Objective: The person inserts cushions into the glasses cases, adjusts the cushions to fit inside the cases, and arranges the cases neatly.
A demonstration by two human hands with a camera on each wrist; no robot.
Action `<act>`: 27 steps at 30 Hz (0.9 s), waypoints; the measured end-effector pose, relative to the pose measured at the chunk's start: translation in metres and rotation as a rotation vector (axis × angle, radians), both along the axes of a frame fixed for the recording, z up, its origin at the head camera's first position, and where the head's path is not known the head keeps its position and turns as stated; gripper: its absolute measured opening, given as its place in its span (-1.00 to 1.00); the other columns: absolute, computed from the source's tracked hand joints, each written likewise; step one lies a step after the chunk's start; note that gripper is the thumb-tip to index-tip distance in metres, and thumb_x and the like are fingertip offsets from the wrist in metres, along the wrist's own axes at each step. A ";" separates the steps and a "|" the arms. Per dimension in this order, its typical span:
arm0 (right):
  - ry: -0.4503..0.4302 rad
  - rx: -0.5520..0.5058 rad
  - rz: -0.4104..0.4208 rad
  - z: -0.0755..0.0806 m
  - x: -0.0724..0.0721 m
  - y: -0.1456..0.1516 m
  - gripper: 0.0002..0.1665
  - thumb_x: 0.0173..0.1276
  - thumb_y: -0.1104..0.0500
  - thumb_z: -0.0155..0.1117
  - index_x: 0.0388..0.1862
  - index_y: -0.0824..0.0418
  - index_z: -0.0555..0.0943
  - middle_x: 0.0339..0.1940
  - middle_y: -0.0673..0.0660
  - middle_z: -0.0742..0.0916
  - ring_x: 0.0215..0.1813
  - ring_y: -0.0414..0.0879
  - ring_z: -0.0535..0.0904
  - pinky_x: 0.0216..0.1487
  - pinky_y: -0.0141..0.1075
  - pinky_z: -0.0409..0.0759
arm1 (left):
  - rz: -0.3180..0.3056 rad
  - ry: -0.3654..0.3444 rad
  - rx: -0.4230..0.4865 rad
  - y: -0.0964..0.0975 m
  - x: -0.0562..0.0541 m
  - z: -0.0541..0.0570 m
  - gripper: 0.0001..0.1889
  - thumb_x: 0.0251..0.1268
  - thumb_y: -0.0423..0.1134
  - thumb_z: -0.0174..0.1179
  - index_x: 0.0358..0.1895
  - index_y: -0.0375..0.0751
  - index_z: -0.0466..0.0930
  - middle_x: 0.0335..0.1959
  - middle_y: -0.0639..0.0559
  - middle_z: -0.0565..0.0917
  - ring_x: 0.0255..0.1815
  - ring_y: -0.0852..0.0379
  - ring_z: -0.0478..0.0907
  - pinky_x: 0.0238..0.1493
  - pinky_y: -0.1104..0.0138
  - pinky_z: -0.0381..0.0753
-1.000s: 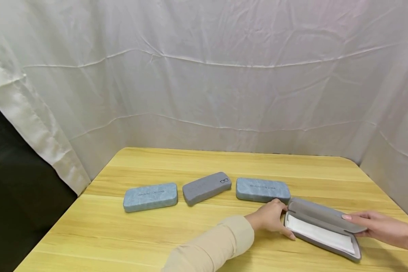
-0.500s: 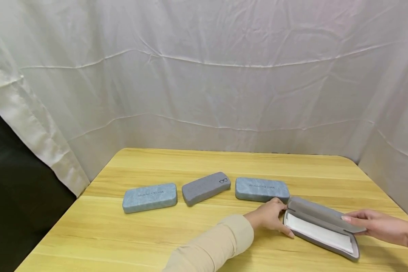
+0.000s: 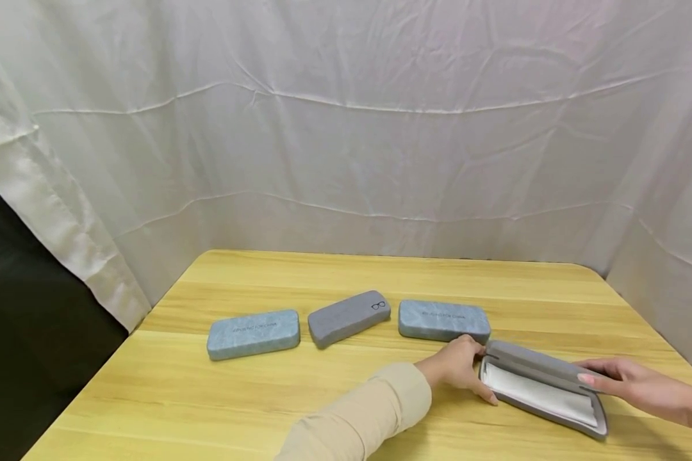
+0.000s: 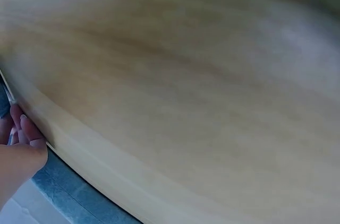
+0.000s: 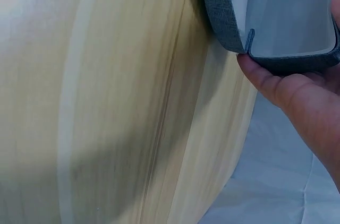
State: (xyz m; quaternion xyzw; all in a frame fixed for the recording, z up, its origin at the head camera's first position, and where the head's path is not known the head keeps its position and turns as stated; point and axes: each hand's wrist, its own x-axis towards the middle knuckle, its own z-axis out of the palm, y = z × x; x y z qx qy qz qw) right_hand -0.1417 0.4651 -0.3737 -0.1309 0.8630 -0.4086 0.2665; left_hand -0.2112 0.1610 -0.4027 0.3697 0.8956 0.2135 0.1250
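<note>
A grey glasses case (image 3: 553, 419) lies open on the table at the right, its lid (image 3: 536, 362) partly raised. Inside it rests a folded white cloth (image 3: 539, 392). My left hand (image 3: 455, 368) holds the case's left end between thumb and fingers. At the other end, my right hand (image 3: 634, 387) grips the lid, thumb on the near side and fingers behind. The right wrist view shows the dark fabric side of the case (image 5: 219, 11) at the top, with the right hand (image 5: 308, 96) below it. Only part of the left hand (image 4: 21, 155) enters the left wrist view.
Three shut cases stand in a row: a blue one (image 3: 254, 334) at left, a grey one (image 3: 348, 318) with a glasses print, and another blue one (image 3: 444, 320) close behind my left hand. The wooden table (image 3: 179, 397) ends at white curtains (image 3: 346, 160).
My right hand has swung the lid of the grey glasses case partway down over the cloth. The left hand stays at the case's left end, and the other cases have not moved.
</note>
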 end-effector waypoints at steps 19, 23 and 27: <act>0.084 -0.126 0.053 -0.008 0.006 -0.011 -0.43 0.51 0.29 -0.23 0.28 0.73 0.00 0.04 -0.62 0.36 0.04 -0.75 0.23 -0.13 -0.65 0.38 | 0.006 -0.005 0.009 -0.006 0.000 0.001 -0.22 -0.17 0.09 0.44 0.20 -0.13 0.42 -0.05 0.20 0.43 -0.12 0.41 0.34 -0.08 0.63 0.39; 0.091 -0.077 0.025 -0.009 0.009 -0.011 -0.42 0.51 0.25 -0.20 0.30 0.69 0.04 0.01 -0.65 0.32 0.01 -0.79 0.20 -0.17 -0.62 0.39 | 0.000 0.009 -0.002 -0.004 0.001 0.001 -0.23 -0.17 0.10 0.44 0.20 -0.12 0.42 -0.06 0.20 0.43 -0.12 0.41 0.35 -0.07 0.65 0.38; 0.149 -0.035 0.023 -0.012 0.012 -0.010 -0.44 0.51 0.25 -0.19 0.29 0.67 0.08 0.01 -0.66 0.29 0.01 -0.79 0.20 -0.18 -0.61 0.41 | -0.002 0.014 -0.009 -0.003 0.001 0.001 -0.24 -0.15 0.10 0.43 0.20 -0.09 0.41 -0.04 0.21 0.42 -0.07 0.41 0.36 -0.03 0.65 0.37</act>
